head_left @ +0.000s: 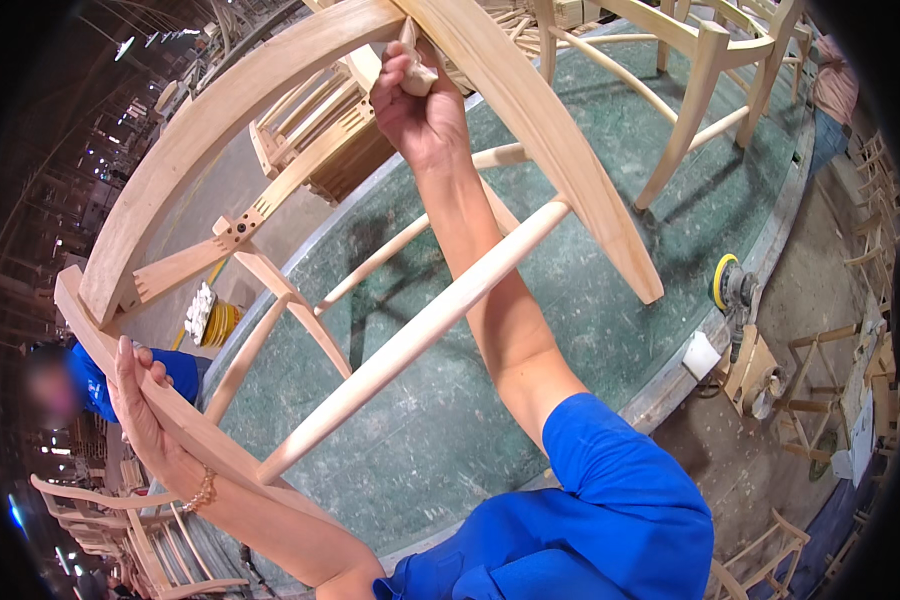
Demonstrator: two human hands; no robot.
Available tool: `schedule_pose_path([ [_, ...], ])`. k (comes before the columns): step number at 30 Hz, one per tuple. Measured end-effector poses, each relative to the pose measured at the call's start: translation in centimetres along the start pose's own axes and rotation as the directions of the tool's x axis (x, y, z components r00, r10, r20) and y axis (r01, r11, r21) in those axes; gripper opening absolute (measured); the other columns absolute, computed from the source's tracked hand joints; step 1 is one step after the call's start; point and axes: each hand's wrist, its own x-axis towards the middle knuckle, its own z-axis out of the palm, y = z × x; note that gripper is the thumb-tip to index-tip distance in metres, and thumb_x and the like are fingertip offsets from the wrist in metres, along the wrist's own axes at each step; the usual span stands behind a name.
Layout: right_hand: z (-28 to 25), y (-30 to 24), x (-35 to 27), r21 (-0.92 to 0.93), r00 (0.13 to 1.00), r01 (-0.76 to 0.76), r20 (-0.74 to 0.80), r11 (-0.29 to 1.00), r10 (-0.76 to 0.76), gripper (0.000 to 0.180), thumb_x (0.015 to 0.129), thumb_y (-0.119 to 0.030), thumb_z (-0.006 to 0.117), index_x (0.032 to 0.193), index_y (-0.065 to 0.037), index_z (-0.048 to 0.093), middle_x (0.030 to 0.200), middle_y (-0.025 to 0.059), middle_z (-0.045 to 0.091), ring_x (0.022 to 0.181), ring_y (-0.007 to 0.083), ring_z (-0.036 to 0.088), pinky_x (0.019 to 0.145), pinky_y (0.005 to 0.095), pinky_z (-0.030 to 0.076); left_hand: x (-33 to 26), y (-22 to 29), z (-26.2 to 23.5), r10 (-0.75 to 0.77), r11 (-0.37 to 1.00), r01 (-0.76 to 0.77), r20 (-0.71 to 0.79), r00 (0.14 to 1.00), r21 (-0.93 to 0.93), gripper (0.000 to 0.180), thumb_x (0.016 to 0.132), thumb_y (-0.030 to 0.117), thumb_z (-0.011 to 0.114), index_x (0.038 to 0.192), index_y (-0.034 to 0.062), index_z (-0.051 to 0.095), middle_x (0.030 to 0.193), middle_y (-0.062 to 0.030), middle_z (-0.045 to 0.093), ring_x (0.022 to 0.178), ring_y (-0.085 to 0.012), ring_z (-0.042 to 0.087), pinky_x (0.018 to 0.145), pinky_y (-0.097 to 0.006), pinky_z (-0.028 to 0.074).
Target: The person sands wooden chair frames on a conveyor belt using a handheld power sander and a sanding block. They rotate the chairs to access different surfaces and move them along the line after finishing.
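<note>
The right hand [428, 122] is curled shut around a crumpled, pale wad [420, 80], soft-looking and creased, its fingers bent over it close to where a curved rail meets a leg. The left hand [146, 415], a beaded bracelet [203, 492] at its wrist, rests along the side of another leg, its foremost finger straight; whether it grips the wood I cannot tell.

Both hands are at the chair frame [185, 150], which slants over the tabletop [610, 130] with the left hand at its near left leg and the right hand at its far upper corner. The wood is bare and pale, with fine grain streaking the broad, tapering leg; the rail bows in a smooth arc, and a slender round stretcher [420, 335] spans the two legs, passing above the right forearm.

The tabletop is green, scuffed and dusty. Farther out, another chair frame [705, 85] stands at the upper right, and a sander [735, 285] with a yellow-rimmed disc sits at the right edge.
</note>
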Motion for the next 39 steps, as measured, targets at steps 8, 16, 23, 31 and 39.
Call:
schedule_pose_path([
  [8,-0.7,-0.5,0.0,-0.045,0.993,0.1,-0.052,0.994,-0.102,0.021,0.092,-0.016,0.056,0.102,0.003,0.056,0.088,0.012,0.062,0.073,0.0181,0.063,0.066,0.0316,0.056,-0.1,0.2,0.1,-0.018,0.999,0.018,0.001,1.0,-0.048,0.025,0.086,0.02,0.069,0.097,0.008,0.05,0.074,-0.0025,0.057,0.054,-0.0057,0.053,0.045,-0.016,0.043],
  [16,-0.5,-0.5,0.4,-0.099,0.991,0.129,-0.029,0.987,-0.132,0.021,0.09,-0.012,0.058,0.101,0.005,0.053,0.088,0.0118,0.061,0.074,0.0177,0.063,0.066,0.0307,0.055,-0.1,0.2,0.1,-0.024,0.998,0.025,0.015,1.0,-0.06,0.021,0.086,0.016,0.069,0.093,0.0051,0.053,0.077,-0.0028,0.056,0.057,-0.0062,0.051,0.05,-0.015,0.045],
  [23,-0.2,-0.6,0.4,-0.044,0.986,0.096,-0.133,0.994,-0.101,0.021,0.086,-0.009,0.063,0.103,-0.005,0.052,0.086,0.0128,0.061,0.07,0.0197,0.063,0.061,0.0296,0.057,-0.2,-0.2,0.4,0.0,0.999,-0.001,-0.021,1.0,-0.046,0.029,0.085,0.021,0.071,0.1,0.0082,0.049,0.074,-0.0023,0.056,0.055,-0.006,0.053,0.046,-0.016,0.043],
  [31,-2.4,0.5,-2.5,-0.515,0.633,0.326,0.742,-0.792,-0.222,0.063,0.079,-0.009,0.068,0.136,-0.013,0.041,0.086,0.0144,0.06,0.069,0.0286,0.063,0.057,0.0335,0.053,0.5,0.1,-0.3,-0.032,0.997,0.033,0.007,0.999,-0.077,0.023,0.085,0.017,0.07,0.096,0.0059,0.054,0.075,-0.0027,0.058,0.056,-0.0066,0.054,0.047,-0.014,0.045],
  [39,0.4,-1.4,-0.1,-0.052,0.451,0.297,0.888,-0.954,0.092,0.045,0.089,-0.021,0.055,0.131,-0.006,0.047,0.107,0.0225,0.06,0.101,0.0346,0.061,0.088,0.0444,0.048,0.8,-0.3,-0.7,-0.038,0.998,0.038,0.002,0.999,-0.055,0.023,0.085,0.017,0.071,0.097,0.0066,0.055,0.075,-0.0017,0.059,0.056,-0.0051,0.055,0.046,-0.014,0.048],
])
